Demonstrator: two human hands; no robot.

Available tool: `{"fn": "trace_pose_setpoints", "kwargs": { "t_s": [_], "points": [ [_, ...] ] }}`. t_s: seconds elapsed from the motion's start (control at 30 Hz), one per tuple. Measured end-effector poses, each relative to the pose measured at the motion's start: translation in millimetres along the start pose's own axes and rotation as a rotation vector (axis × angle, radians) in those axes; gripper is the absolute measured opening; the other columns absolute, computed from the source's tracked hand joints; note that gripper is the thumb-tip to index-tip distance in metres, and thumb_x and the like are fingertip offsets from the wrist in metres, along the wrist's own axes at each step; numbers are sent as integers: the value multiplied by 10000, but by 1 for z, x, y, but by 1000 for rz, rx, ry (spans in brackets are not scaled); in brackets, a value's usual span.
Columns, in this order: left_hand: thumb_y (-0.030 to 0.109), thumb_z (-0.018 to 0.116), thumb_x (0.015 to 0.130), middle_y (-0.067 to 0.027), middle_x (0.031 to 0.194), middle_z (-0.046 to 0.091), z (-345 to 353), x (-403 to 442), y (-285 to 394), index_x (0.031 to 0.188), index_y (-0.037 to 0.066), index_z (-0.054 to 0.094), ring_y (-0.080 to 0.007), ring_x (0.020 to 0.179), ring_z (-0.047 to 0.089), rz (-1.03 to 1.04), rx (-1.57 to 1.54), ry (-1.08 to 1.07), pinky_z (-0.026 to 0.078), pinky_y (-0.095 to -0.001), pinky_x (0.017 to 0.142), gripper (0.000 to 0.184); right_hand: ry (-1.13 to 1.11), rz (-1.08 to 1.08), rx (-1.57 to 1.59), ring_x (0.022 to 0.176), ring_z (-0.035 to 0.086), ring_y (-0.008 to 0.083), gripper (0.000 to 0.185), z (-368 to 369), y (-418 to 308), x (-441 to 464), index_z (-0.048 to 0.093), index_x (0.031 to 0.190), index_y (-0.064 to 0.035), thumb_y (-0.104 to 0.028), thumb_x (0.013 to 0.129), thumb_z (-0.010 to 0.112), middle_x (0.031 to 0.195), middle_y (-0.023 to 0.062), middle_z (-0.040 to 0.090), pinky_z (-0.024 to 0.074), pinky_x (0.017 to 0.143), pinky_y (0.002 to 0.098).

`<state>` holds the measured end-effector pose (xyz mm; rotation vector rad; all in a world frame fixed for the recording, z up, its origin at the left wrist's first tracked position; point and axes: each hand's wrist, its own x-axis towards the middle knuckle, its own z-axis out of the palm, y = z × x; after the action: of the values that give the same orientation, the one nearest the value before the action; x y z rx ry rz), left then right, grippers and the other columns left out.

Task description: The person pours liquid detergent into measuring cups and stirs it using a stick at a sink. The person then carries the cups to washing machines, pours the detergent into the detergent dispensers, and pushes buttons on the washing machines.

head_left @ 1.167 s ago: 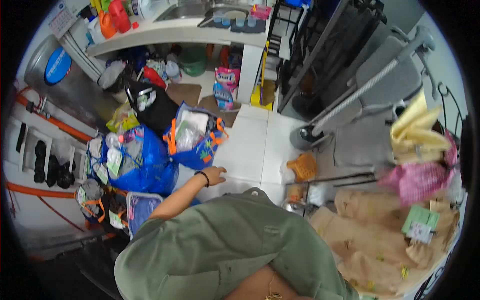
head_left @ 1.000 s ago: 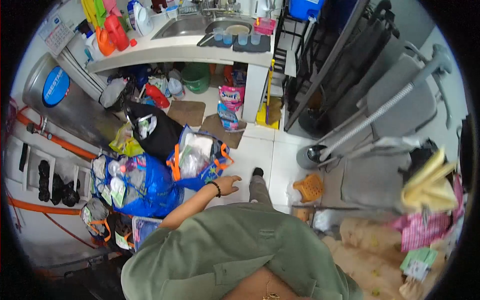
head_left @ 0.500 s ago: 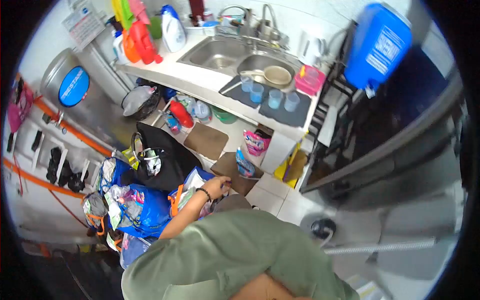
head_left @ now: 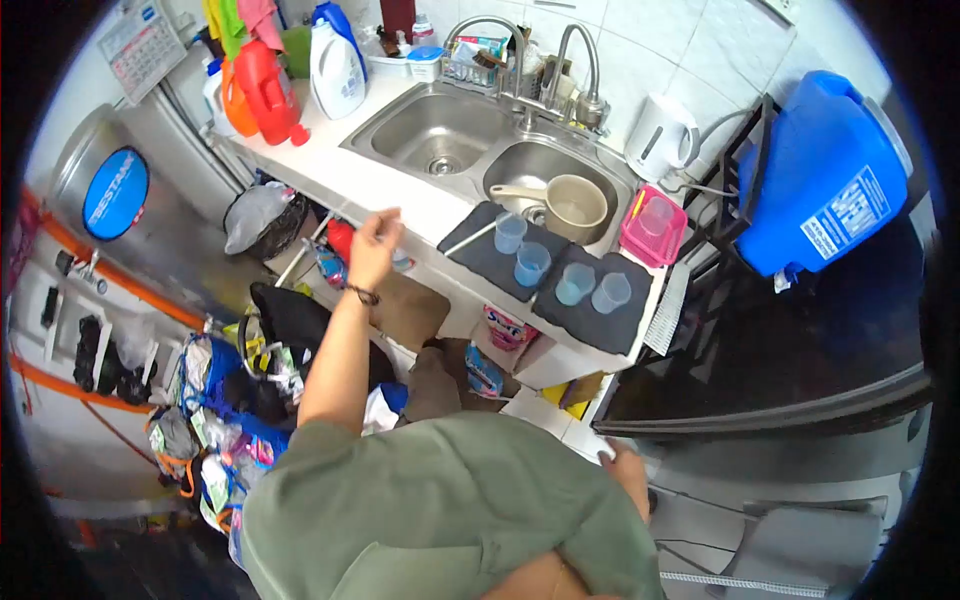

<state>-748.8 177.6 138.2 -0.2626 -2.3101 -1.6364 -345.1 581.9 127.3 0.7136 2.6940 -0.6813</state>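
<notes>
My left hand (head_left: 373, 250), with a dark bead bracelet at the wrist, is raised in front of the counter's left part. Its fingers are loosely bent and apart, and I see nothing in them. Below it lie a brown mat (head_left: 408, 308) and a black bag (head_left: 290, 315). My right hand (head_left: 626, 468) hangs low at my right side, by the cabinet's lower corner. Most of its fingers are hidden or blurred, so its grip is unclear. On the counter, several translucent measuring cups (head_left: 532, 264) stand on dark cloths (head_left: 485, 262).
A beige pot (head_left: 577, 207) sits in the right basin of the double sink (head_left: 400, 135). Right of it are a pink basket (head_left: 655, 240), a white kettle (head_left: 660, 135) and a blue water container (head_left: 830, 180). Stuffed bags (head_left: 225, 420) crowd the left floor; detergent packs (head_left: 483, 370) stand below the counter.
My left hand has risen from the bags at the lower left toward the counter. The view has moved closer to the sink, and my right hand has come into sight.
</notes>
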Motion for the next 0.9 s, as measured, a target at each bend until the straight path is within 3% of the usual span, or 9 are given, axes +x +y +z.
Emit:
{"fn": "trace_pose_setpoints", "kwargs": {
  "t_s": [0.2, 0.3, 0.33, 0.43, 0.5, 0.6, 0.67, 0.87, 0.9],
  "points": [
    [210, 771, 782, -204, 1201, 655, -58, 258, -93, 1302, 7, 574, -258, 1024, 634, -54, 42, 287, 494, -358, 934, 592, 638, -141, 339, 920, 690, 347, 183, -12, -143, 68, 720, 1050, 6, -17, 903, 612, 998, 186, 716, 538, 817, 401],
    [334, 844, 708, -281, 1243, 609, -100, 400, -161, 1311, -64, 522, -370, 1191, 577, 176, 512, 415, 459, -441, 997, 791, 937, -274, 253, 903, 674, 320, 192, -26, -224, 95, 724, 1015, -18, 38, 851, 640, 968, 155, 710, 513, 848, 395],
    [393, 862, 657, -287, 1264, 607, -114, 465, -154, 1245, -77, 566, -381, 1160, 603, 106, 646, 496, 478, -453, 972, 810, 1022, -282, 190, 908, 667, 309, 208, -33, -263, 98, 723, 1006, -29, 52, 829, 650, 972, 143, 708, 501, 864, 391],
    [472, 868, 637, -246, 1133, 690, -134, 526, -142, 1178, -63, 626, -404, 1045, 669, -146, 874, 467, 518, -460, 919, 799, 1051, -333, 75, 960, 651, 289, 260, -47, -294, 109, 719, 1008, -53, 66, 786, 655, 1005, 111, 710, 473, 887, 394],
    [552, 820, 662, -260, 1125, 693, -148, 579, -184, 1145, -66, 662, -395, 1048, 674, -194, 723, 363, 520, -458, 918, 801, 1044, -289, 8, 977, 647, 286, 263, -58, -306, 108, 719, 1009, -61, 59, 784, 655, 1011, 97, 713, 466, 880, 396],
    [644, 744, 712, -258, 1086, 707, -150, 589, -196, 1086, -33, 715, -399, 987, 693, -232, 641, 379, 532, -469, 883, 775, 1059, -169, -30, 967, 643, 281, 234, -62, -306, 111, 721, 1008, -68, 29, 805, 658, 1010, 85, 716, 459, 874, 380],
    [674, 693, 754, -247, 1066, 714, -158, 602, -223, 1069, -16, 728, -410, 966, 695, -44, 603, 405, 539, -477, 860, 759, 1093, -93, 6, 955, 638, 278, 247, -56, -302, 112, 725, 1012, -69, 39, 805, 644, 1007, 84, 717, 466, 872, 381],
    [620, 754, 749, -243, 1063, 713, -146, 517, -165, 1070, -33, 717, -403, 976, 685, -172, 589, 502, 531, -479, 852, 728, 1150, 156, 219, 1006, 618, 286, 302, -24, -281, 116, 712, 1080, -66, 21, 800, 638, 1067, 100, 709, 477, 891, 380],
    [585, 755, 772, -236, 1061, 716, -146, 500, -160, 1063, -37, 719, -392, 968, 688, -52, 489, 470, 532, -470, 846, 688, 1133, 139, 200, 1038, 611, 294, 320, -19, -277, 117, 701, 1108, -70, -4, 799, 649, 1104, 110, 697, 477, 908, 380]
  ]
}}
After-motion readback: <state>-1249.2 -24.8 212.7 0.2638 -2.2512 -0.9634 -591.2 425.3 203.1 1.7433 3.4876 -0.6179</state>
